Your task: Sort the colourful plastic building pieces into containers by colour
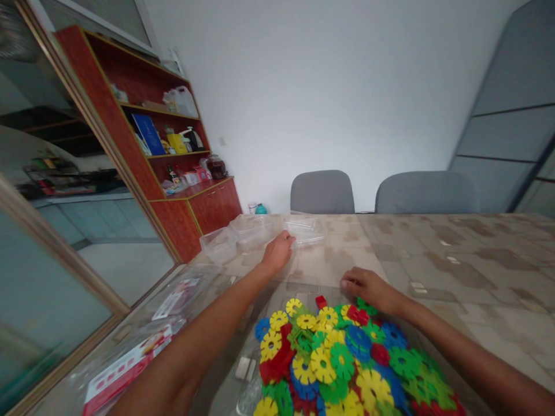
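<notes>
My left hand reaches forward over the table, its fingers closed at the near left corner of a clear plastic container. Two more clear containers stand to its left, a wide one and a smaller one. My right hand is held low at the far edge of a heap of notched plastic discs in yellow, green, blue and red. Its fingers are curled inward, and whatever may be in them is hidden. The heap lies close to me, between my forearms.
Clear packaging with a red-and-white printed label lies at the left table edge, with another labelled clear piece beyond it. Two grey chairs stand along the far side. A wooden shelf cabinet is at the back left.
</notes>
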The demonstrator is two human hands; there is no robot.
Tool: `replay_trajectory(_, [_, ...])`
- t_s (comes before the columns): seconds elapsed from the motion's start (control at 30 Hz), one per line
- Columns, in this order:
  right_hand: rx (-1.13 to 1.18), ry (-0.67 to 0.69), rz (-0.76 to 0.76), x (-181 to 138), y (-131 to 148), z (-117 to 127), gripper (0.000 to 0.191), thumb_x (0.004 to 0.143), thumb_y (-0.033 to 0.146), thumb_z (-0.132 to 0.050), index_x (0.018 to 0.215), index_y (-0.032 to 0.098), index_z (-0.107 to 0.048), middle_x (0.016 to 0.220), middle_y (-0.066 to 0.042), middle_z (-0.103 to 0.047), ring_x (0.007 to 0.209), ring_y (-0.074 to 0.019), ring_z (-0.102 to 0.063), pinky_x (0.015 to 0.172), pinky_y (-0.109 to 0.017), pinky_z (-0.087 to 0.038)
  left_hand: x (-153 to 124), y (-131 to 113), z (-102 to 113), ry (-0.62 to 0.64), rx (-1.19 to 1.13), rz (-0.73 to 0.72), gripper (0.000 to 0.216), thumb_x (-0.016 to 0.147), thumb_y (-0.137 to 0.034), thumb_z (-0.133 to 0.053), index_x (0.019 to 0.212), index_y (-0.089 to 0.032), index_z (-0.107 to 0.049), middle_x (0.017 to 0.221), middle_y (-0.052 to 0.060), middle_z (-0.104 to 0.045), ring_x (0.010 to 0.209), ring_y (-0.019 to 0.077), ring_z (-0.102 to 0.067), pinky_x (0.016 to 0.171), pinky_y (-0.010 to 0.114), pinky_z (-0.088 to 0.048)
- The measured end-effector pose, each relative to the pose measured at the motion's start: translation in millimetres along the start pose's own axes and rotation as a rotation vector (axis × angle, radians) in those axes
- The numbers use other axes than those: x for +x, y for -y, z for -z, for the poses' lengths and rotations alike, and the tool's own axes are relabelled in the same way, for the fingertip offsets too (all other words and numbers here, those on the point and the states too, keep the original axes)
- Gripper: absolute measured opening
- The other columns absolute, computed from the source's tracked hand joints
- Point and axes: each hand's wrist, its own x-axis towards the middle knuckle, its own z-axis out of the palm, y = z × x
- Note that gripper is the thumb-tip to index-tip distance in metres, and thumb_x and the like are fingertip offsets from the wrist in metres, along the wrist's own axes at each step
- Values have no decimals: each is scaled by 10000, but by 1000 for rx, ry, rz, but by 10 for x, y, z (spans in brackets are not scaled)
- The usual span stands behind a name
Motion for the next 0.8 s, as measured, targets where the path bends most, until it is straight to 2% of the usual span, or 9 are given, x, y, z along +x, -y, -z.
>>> replay_trajectory(0.07, [21,0,19,-105,23,31,254,919,244,-532,732,200,-699,718,-24,-715,699,-184,-674,641,-267,-499,14,-22,-4,-2,19,6,267,981,-300,-603,1214,-171,-614,1262,103,-604,1081,245,-620,914,455,-539])
replay_trajectory(0.13, [23,-53,14,-124,37,85,218,884,212,-522,783,199,-715,766,-43,-741,737,-209,-688,656,-280,-502,32,-55,-1,-6,30,9,269,982,-303,-602,1215,-170,-613,1260,103,-604,1077,244,-622,910,453,-540])
replay_trajectory(0.27, [26,-209,-6,60,63,195,240,868,164,-512,1000,168,-712,986,-109,-753,816,-232,-695,732,-335,-530,67,-154,12,-1,36,-24,280,980,-312,-605,1215,-160,-609,1227,100,-618,1045,240,-635,885,445,-551])
replay_trajectory(0.43, [39,-313,29,375,192,237,415,860,70,-533,1264,133,-604,1306,-173,-625,813,-189,-688,795,-360,-557,46,-334,9,50,-17,-214,213,984,-296,-601,1137,-155,-645,1178,89,-647,1042,230,-639,911,449,-537])
replay_trajectory(0.53, [38,-312,76,540,264,209,421,900,86,-580,1316,149,-563,1409,-162,-551,992,-217,-673,879,-399,-550,-22,-436,14,78,-82,-327,124,963,-192,-604,1052,-157,-684,1093,63,-692,1036,216,-646,935,424,-518])
replay_trajectory(0.6, [28,-306,108,639,290,182,370,944,178,-618,1310,177,-568,1408,-127,-549,1153,-263,-611,954,-465,-519,-94,-459,26,88,-124,-374,179,916,-87,-593,994,-191,-715,1048,35,-719,1025,191,-649,941,351,-506])
replay_trajectory(0.7, [4,-290,143,767,314,140,333,969,291,-631,1288,205,-590,1388,-99,-559,1225,-290,-562,1010,-532,-475,-221,-369,50,52,-161,-340,234,860,-26,-591,895,-210,-731,992,13,-730,986,170,-652,917,294,-499])
replay_trajectory(0.8, [-19,-264,157,887,358,100,337,972,309,-629,1289,205,-590,1384,-100,-559,1201,-285,-576,995,-527,-486,-301,-140,62,-59,-167,-155,85,928,-144,-617,895,-158,-694,965,36,-701,930,187,-654,885,371,-524])
